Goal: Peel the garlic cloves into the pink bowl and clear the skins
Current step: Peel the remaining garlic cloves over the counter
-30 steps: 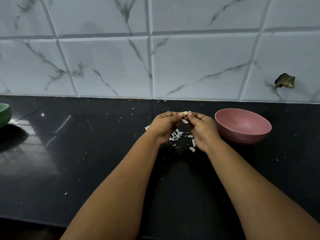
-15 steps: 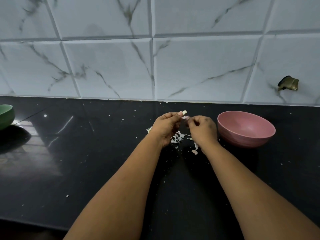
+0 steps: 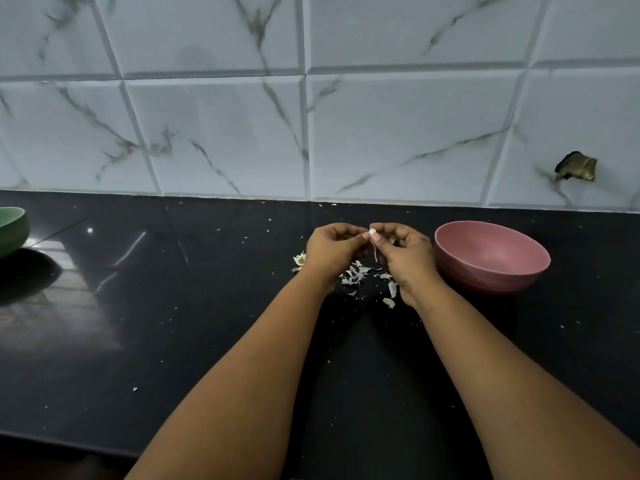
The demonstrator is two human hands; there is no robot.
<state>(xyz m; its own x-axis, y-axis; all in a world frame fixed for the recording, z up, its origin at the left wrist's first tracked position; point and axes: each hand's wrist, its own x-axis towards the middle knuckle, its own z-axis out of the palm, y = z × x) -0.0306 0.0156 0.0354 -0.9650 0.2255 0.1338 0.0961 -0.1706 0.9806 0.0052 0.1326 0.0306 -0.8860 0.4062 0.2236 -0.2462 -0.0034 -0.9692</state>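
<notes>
1. A garlic clove (image 3: pixel 372 232) is pinched between the fingertips of both hands, held above the black counter (image 3: pixel 173 323) near its back edge.
2. The left hand (image 3: pixel 334 251) is curled, with its thumb and forefinger closed on the left side of the clove.
3. The right hand (image 3: pixel 405 252) is curled too, and its fingertips are closed on the clove from the right; a thin strip of skin (image 3: pixel 375 254) is seen hanging below the clove.
4. A pile of skins (image 3: pixel 355 273) is scattered on the counter under and between the two hands, with a few larger pieces beside the right wrist.
5. A garlic remnant (image 3: pixel 300 259) is seen on the counter just left of the left hand; what exactly it is cannot be told.
6. The pink bowl (image 3: pixel 491 258) is set upright on the counter just right of the right hand; nothing can be made out inside it.
7. A green bowl (image 3: pixel 12 230) is cut off by the left edge of the view, well apart from the hands.
8. Small white flecks are spread across the counter.
9. A marbled tile wall (image 3: pixel 225 133) rises behind the counter's back edge.
</notes>
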